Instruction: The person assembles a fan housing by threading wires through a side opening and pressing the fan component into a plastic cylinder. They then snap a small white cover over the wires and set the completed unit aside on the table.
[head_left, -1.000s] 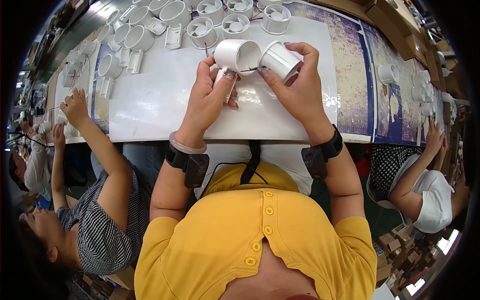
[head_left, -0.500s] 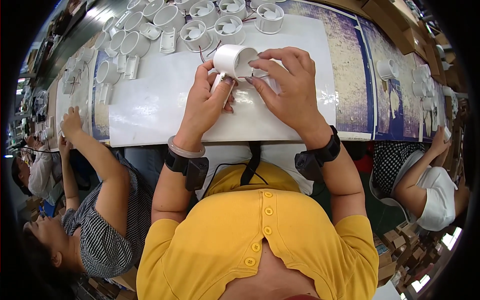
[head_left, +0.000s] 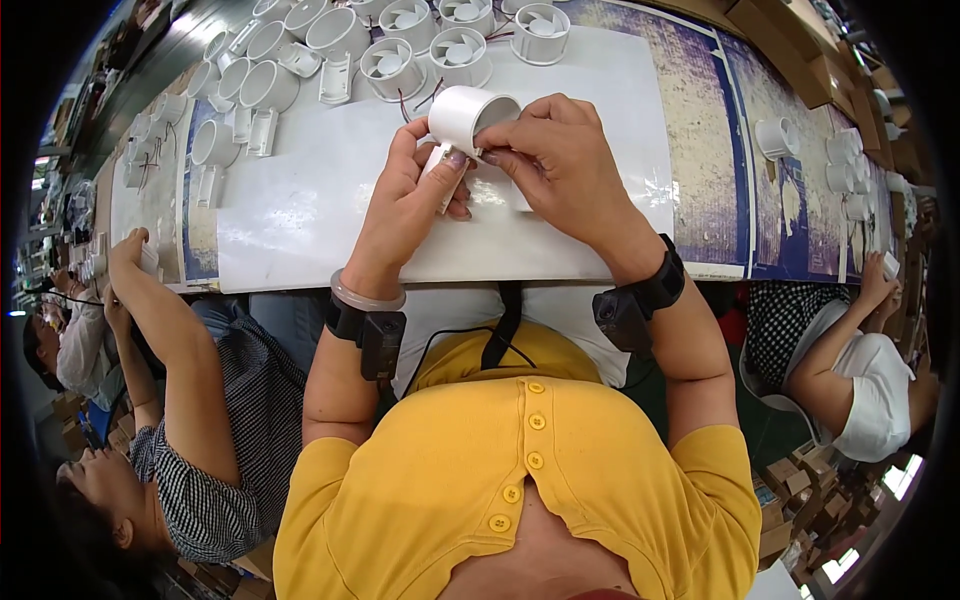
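My left hand (head_left: 408, 195) is closed round the slim handle (head_left: 440, 180) of a white fan housing (head_left: 462, 115), whose round cup is raised above the table with its open side facing right. Its thumb presses on the handle just below the cup. At the cup's lower right rim, my right hand (head_left: 570, 170) has thumb and forefinger pinched together, the other fingers curled in. What lies between these fingertips is hidden. A white edge (head_left: 521, 200) shows beneath the right hand, too covered to name.
White cups with fans (head_left: 460, 55) and handled empty housings (head_left: 270, 88) crowd the far side and left of the white table sheet (head_left: 300, 220). More white housings (head_left: 777, 138) stand at right, near cardboard boxes (head_left: 770, 40). People work on both sides; one person's arm (head_left: 170, 320) is at left.
My right hand has gone from spread fingers near thin wires to a pinch at the cup's rim, moving slightly left. My left hand keeps its hold. The person at left has shifted an arm.
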